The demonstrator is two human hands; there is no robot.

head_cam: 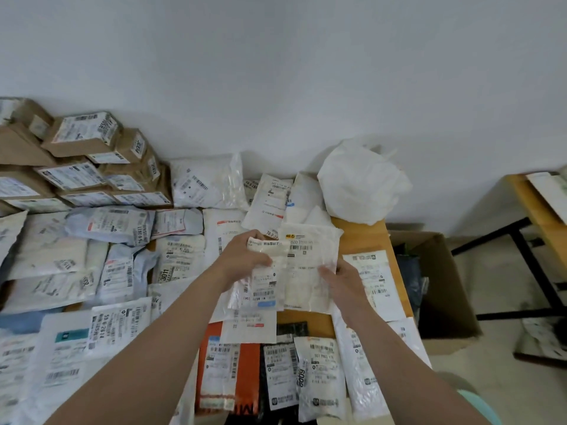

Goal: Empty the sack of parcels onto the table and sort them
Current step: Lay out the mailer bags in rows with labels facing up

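Note:
Parcels cover the wooden table [362, 237]. My left hand [245, 256] grips a small clear-wrapped parcel with a white label [264, 283] above the table's middle. Beside it, my right hand [343, 280] holds the lower right edge of a larger white padded parcel with a yellow logo [310, 259]. The two parcels overlap where they meet. A crumpled white sack [362, 182] lies at the table's far right corner against the wall. Brown cardboard boxes [82, 161] are stacked at the far left, and flat white and grey mailers [107, 259] lie spread over the left side.
An orange parcel [248, 357], a black one [291, 329] and several white ones lie near the front edge. An open cardboard box [441, 286] with dark items stands on the floor to the right. A second wooden table [530, 207] on black legs is at the far right.

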